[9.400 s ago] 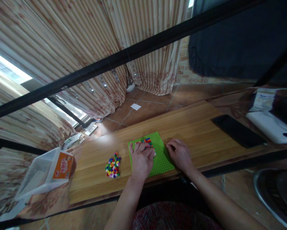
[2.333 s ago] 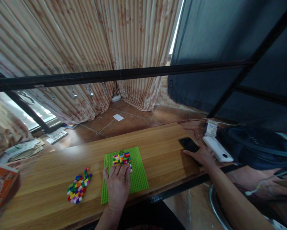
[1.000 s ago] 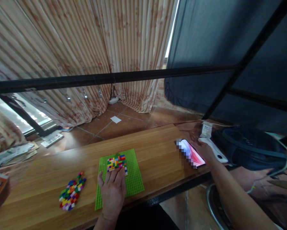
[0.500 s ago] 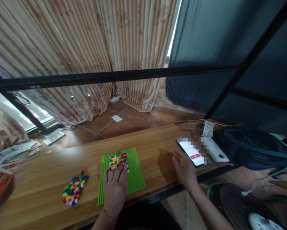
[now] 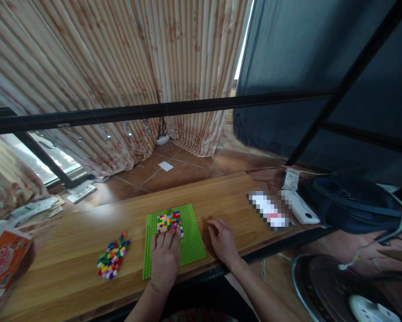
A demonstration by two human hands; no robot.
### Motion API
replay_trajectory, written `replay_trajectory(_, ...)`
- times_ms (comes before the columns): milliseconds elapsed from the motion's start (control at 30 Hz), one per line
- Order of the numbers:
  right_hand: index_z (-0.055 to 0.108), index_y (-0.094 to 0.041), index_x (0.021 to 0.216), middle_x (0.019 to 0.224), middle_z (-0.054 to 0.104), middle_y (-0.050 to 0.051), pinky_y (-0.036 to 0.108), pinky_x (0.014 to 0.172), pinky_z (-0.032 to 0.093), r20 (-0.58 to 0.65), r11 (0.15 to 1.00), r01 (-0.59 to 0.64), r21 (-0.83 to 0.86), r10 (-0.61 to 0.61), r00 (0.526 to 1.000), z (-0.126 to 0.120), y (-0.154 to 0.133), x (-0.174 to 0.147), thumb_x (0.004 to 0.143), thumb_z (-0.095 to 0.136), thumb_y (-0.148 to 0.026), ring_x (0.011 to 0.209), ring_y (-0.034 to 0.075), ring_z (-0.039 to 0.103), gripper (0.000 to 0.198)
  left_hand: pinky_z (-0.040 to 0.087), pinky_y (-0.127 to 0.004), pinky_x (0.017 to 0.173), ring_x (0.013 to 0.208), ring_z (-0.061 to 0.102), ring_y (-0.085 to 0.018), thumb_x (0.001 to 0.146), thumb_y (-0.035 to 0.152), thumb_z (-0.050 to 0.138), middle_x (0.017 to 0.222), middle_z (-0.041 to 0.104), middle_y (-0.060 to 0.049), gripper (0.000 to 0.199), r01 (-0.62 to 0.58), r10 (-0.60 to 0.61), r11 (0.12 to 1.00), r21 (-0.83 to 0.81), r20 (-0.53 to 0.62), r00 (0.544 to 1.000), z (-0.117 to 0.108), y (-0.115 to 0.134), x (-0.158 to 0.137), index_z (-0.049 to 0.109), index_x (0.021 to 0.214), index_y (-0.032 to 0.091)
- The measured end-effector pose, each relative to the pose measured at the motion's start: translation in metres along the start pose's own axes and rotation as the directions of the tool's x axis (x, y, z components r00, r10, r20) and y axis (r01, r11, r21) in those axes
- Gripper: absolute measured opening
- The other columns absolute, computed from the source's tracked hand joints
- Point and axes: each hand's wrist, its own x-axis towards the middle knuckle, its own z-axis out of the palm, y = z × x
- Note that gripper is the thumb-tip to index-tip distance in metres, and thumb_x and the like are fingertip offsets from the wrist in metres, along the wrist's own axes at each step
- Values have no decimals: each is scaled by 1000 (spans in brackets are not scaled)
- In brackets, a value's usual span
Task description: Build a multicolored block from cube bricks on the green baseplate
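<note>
Back from the phone (image 5: 269, 215) at three o'clock, the right hand (image 5: 222, 241) now rests loosely curled and empty on the worktop (image 5: 69, 241) beside the green baseplate (image 5: 190, 243). The left hand (image 5: 165, 257) lies flat, fingers apart, pinning the baseplate just below the coloured brick patch (image 5: 169, 221); loose bricks (image 5: 112, 260) lie at nine o'clock. Steady downward pressure would likely keep the plate from sliding.

The right hand (image 5: 222, 240) has left the phone (image 5: 269, 213) at three o'clock — it now rests on the wooden tabletop (image 5: 69, 250), fingers loosely curled, just beside the green baseplate (image 5: 194, 241). The phone's screen, dark earlier, is lit.
</note>
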Motion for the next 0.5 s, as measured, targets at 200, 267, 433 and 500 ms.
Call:
replay_trajectory(200, 67, -22, 92, 96, 69, 7, 39, 85, 45, 27, 999, 37, -35, -36, 999, 3, 2, -3, 86, 49, -16, 94, 23, 59, 20, 43, -40, 83, 91, 61, -25, 89, 15, 49, 104, 70, -10, 27, 43, -43, 999, -7, 32, 999, -2, 2, 2, 66, 111, 15)
replay_trajectory(267, 68, -22, 90, 96, 69, 6, 38, 85, 43, 46, 997, 51, -65, -48, 998, 2, 0, -3, 86, 50, -16, 93, 23, 58, 19, 44, -39, 83, 92, 62, -25, 91, 19, 49, 105, 70, -11, 27, 72, -72, 997, -19, 19, 997, -3, 4, 2, 65, 112, 15)
replay_trajectory(433, 68, -21, 88, 98, 68, 7, 37, 83, 43, 84, 984, 90, -152, -78, 993, 0, -3, -2, 87, 49, -15, 94, 22, 57, 21, 45, -39, 83, 92, 62, -24, 93, 22, 46, 104, 71, -12, 28, 117, -116, 992, -49, 9, 993, -5, 9, 2, 62, 116, 14)
replay_trajectory(500, 69, -21, 88, 98, 68, 7, 38, 84, 43, 88, 982, 94, -164, -80, 993, 0, -4, -2, 88, 48, -16, 95, 23, 57, 21, 45, -40, 84, 93, 62, -25, 92, 21, 47, 105, 70, -12, 28, 108, -107, 992, -61, 12, 994, -5, 9, 1, 62, 115, 14)
